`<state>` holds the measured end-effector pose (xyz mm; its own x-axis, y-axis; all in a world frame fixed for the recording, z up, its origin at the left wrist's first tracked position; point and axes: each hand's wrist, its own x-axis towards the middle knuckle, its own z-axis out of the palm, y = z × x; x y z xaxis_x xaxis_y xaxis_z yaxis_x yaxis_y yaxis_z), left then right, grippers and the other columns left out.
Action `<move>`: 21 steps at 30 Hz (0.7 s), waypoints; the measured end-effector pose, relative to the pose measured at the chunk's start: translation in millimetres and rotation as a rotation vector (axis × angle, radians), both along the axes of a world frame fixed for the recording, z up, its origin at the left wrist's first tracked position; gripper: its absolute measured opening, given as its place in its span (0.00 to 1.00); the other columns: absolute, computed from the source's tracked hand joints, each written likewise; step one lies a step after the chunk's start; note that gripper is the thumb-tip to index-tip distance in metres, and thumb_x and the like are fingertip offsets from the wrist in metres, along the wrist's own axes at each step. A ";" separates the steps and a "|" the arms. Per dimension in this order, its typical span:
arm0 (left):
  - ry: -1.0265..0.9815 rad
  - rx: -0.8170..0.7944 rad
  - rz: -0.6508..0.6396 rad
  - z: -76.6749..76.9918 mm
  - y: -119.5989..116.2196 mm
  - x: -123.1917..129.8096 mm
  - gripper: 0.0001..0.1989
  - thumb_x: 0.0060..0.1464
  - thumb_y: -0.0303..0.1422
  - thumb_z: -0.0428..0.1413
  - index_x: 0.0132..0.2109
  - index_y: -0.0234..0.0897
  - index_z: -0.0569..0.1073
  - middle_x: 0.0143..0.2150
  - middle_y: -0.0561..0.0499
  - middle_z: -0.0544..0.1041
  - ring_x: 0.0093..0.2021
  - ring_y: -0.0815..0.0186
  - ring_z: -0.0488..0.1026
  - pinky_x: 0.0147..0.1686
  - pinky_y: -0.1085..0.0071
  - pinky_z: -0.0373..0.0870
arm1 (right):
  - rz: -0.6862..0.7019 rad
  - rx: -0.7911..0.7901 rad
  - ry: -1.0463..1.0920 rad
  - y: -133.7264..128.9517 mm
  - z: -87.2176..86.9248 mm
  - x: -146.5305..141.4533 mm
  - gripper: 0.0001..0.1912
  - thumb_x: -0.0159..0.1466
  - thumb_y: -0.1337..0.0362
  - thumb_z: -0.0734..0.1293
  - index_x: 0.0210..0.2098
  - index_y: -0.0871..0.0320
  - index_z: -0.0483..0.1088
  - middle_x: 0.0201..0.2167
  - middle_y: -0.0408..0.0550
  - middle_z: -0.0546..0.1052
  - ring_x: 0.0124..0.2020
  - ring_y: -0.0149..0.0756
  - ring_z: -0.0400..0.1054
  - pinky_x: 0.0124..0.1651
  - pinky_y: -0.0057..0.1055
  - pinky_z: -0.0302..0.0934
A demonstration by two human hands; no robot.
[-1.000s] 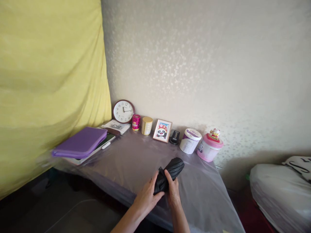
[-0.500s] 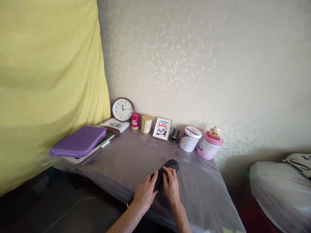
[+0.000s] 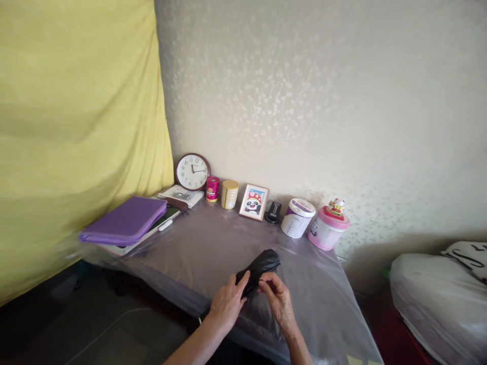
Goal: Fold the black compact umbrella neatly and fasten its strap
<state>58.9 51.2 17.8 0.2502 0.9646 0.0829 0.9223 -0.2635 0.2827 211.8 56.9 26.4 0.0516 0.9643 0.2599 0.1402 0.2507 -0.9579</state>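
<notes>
A black folded bundle (image 3: 262, 264), soft and elongated, lies slantwise near the front of the covered table. Around its lower end my left hand (image 3: 228, 303) is closed, with the thumb on the near side and the fingers on top. My right hand (image 3: 278, 299) is at the bundle's right side, thumb and forefinger pinched together at its edge. What the pinch holds is too small to make out, perhaps a dark bit of the bundle.
Along the table's (image 3: 205, 243) back stand a clock (image 3: 192, 172), a pink can (image 3: 212, 189), a yellow can (image 3: 229, 194), a framed panda picture (image 3: 254, 203), a black device (image 3: 273, 212) and two tubs. A purple folder (image 3: 125, 220) lies left; a plastic-wrapped bundle (image 3: 433, 299) is at right.
My right hand has shifted off the top of the black bundle to its right side, and its fingers have come into a pinch. My left hand stays in place.
</notes>
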 end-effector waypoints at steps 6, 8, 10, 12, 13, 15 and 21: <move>0.097 0.021 0.001 -0.5 -3.1 2.6 0.32 0.54 0.29 0.52 0.62 0.53 0.50 0.52 0.44 0.65 0.35 0.63 0.74 0.34 0.68 0.71 | 0.029 -0.056 0.113 12.7 12.4 -11.8 0.13 0.51 0.55 0.69 0.27 0.58 0.69 0.23 0.40 0.70 0.24 0.31 0.66 0.31 0.27 0.61; 0.111 0.042 -0.004 -2.3 -3.8 2.8 0.31 0.54 0.29 0.52 0.62 0.53 0.51 0.52 0.44 0.65 0.34 0.64 0.74 0.34 0.68 0.71 | 0.031 -0.078 0.108 23.2 11.4 -15.3 0.12 0.51 0.55 0.69 0.26 0.58 0.69 0.22 0.40 0.69 0.24 0.30 0.66 0.30 0.27 0.61; 0.120 0.058 -0.007 -3.6 -4.7 2.9 0.31 0.54 0.28 0.51 0.61 0.53 0.51 0.51 0.45 0.65 0.34 0.65 0.74 0.35 0.69 0.71 | 0.025 -0.107 0.052 33.3 8.3 -16.7 0.11 0.52 0.56 0.68 0.26 0.57 0.69 0.20 0.39 0.68 0.21 0.29 0.64 0.26 0.26 0.60; 0.129 0.062 -0.007 -4.0 -5.8 3.1 0.31 0.53 0.28 0.51 0.61 0.53 0.51 0.52 0.44 0.64 0.34 0.65 0.74 0.34 0.69 0.71 | 0.003 -0.104 -0.076 41.7 5.3 -16.7 0.08 0.53 0.59 0.66 0.25 0.57 0.69 0.19 0.39 0.68 0.18 0.29 0.62 0.23 0.26 0.58; 0.133 0.055 -0.010 -3.7 -6.3 3.2 0.31 0.53 0.28 0.51 0.61 0.53 0.51 0.52 0.44 0.64 0.34 0.65 0.74 0.34 0.68 0.71 | -0.022 -0.081 -0.158 45.1 4.3 -16.7 0.06 0.52 0.61 0.66 0.24 0.56 0.69 0.19 0.40 0.68 0.18 0.29 0.62 0.23 0.26 0.58; 0.122 0.034 -0.020 -2.6 -7.3 2.6 0.31 0.53 0.27 0.50 0.62 0.52 0.51 0.54 0.43 0.64 0.34 0.64 0.74 0.35 0.68 0.70 | -0.085 0.002 -0.309 50.1 3.7 -17.6 0.02 0.49 0.65 0.66 0.22 0.55 0.71 0.20 0.42 0.69 0.21 0.32 0.63 0.26 0.28 0.60; 0.027 -0.061 0.012 1.9 -10.5 -12.2 0.35 0.52 0.32 0.51 0.64 0.45 0.45 0.58 0.38 0.60 0.41 0.58 0.73 0.40 0.64 0.68 | -0.136 -0.048 -0.178 52.1 4.9 -18.4 0.08 0.49 0.60 0.67 0.27 0.57 0.72 0.21 0.42 0.70 0.18 0.29 0.62 0.23 0.28 0.60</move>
